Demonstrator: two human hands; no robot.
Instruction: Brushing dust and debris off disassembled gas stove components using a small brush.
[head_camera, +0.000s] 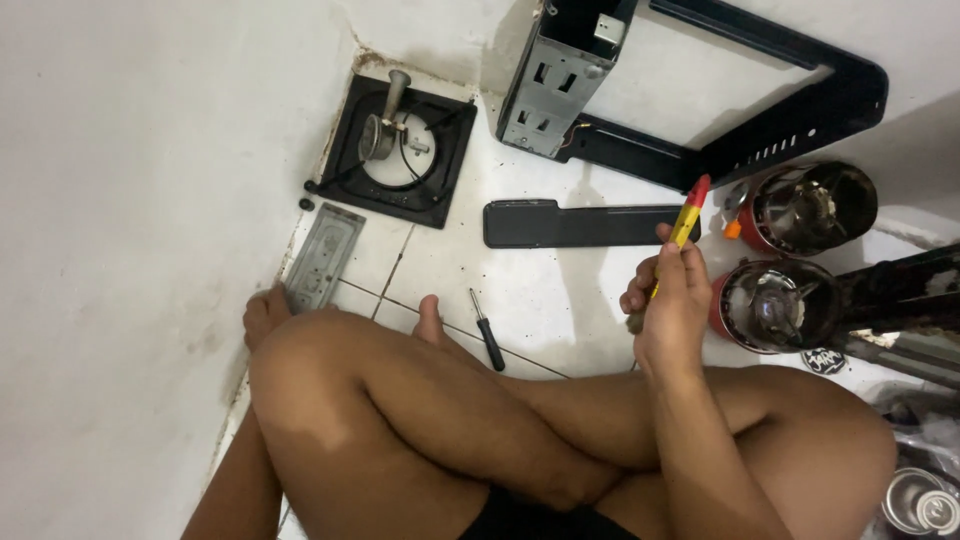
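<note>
My right hand (672, 305) is raised above my crossed legs and shut on a slim tool (688, 215) with a yellow body and a red end. The red end points up and away; a dark stub shows below my fingers. My left hand is not in view. A small black screwdriver (488, 343) lies on the white tile floor just left of the hand, near my foot. A long black bar (580, 222) lies flat on the floor beyond the hand.
A black square burner plate (345, 165) with a metal burner pipe sits in the corner by the wall. A grey metal plate (322, 255) lies near my toes. A black frame (790, 110) with a grey metal box stands behind. Two round red-rimmed canisters (810, 205) (775, 305) are at right.
</note>
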